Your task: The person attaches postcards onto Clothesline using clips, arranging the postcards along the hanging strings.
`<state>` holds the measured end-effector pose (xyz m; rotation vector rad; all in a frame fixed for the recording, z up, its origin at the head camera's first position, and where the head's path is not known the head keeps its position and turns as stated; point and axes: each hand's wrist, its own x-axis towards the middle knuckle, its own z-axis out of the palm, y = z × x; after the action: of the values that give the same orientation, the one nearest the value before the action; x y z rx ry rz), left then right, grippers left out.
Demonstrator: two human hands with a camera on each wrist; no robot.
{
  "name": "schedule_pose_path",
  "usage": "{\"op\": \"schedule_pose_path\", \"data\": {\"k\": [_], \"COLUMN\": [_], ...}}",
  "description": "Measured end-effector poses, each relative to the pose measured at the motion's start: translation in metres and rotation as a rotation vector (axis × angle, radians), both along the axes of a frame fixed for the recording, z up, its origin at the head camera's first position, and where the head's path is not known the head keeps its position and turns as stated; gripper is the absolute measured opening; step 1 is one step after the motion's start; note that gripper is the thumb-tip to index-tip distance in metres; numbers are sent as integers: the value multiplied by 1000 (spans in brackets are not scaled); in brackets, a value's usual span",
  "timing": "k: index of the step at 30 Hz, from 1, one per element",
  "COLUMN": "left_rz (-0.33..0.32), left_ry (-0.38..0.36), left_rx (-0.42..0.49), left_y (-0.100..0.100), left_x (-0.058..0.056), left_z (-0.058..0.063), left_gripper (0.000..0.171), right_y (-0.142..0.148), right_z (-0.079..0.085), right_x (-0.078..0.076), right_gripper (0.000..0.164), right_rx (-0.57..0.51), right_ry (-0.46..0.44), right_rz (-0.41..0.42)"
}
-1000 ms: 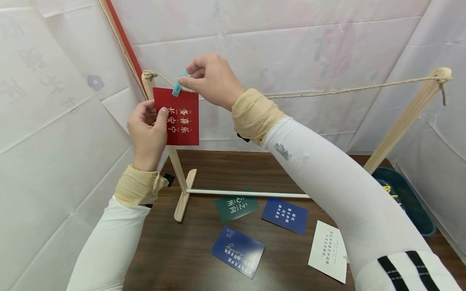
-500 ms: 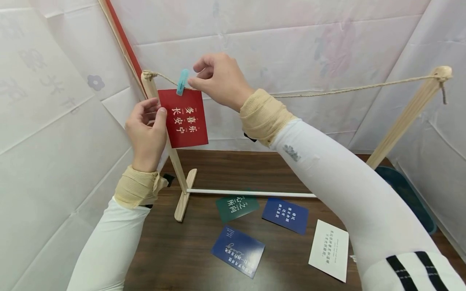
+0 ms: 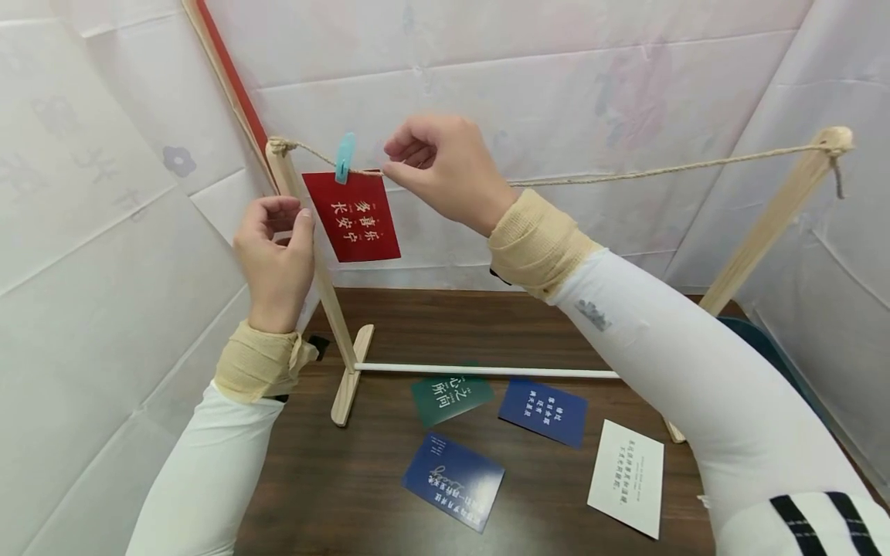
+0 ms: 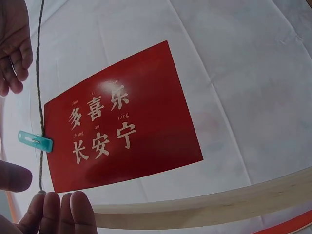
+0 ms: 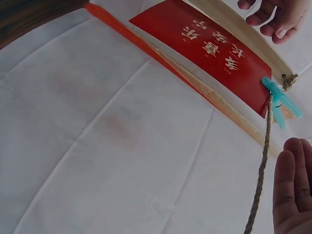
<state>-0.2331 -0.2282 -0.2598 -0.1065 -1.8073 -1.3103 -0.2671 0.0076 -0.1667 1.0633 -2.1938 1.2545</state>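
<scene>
A red card [image 3: 354, 220] with white Chinese characters hangs from the rope [image 3: 626, 176], tilted a little. One light blue clothespin [image 3: 344, 158] clips its top edge to the rope. My left hand [image 3: 274, 259] is just left of the card, thumb and fingers apart with nothing between them; in the left wrist view its fingertips [image 4: 80, 207] are close below the card's edge. To the right of the clothespin, my right hand [image 3: 448, 166] is raised by the rope, fingers loosely bent and holding nothing. The right wrist view shows the clothespin [image 5: 280, 100] apart from its fingers.
The rope runs between two wooden posts [image 3: 772, 224] joined low by a white rod [image 3: 487, 371]. On the brown table [image 3: 334, 494] lie a green card [image 3: 452, 398], two blue cards [image 3: 455, 479] and a white card [image 3: 626, 479]. A dark teal bin [image 3: 754, 332] is partly behind my right arm.
My right hand has let go of the clothespin and moved right. My left hand has released the card and drawn slightly left. The card now hangs from the rope and has swung.
</scene>
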Motion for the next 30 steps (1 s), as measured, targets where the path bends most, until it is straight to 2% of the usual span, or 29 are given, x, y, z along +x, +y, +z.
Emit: {"op": "schedule_pose_path", "data": {"k": [5, 9, 16, 23, 30], "left_rz": [-2, -15, -58, -82, -100], "left_ry": [-5, -13, -10, -13, -36], "left_rx": [-12, -16, -43, -63, -89], "left_y": [2, 6, 13, 19, 25], "left_x": [1, 3, 6, 9, 15], "left_z": [-3, -5, -11, -20, -29], "left_gripper": [10, 13, 14, 18, 23], "right_y": [12, 23, 42, 62, 79], "right_z": [-10, -18, -33, -46, -64], "right_x": [3, 5, 10, 16, 19], "right_gripper": [15, 16, 13, 16, 15], "right_rx": [-37, -49, -78, -34, -38], "right_ry": [-55, -75, -59, -40, -55], "right_rz": [23, 27, 43, 22, 9]}}
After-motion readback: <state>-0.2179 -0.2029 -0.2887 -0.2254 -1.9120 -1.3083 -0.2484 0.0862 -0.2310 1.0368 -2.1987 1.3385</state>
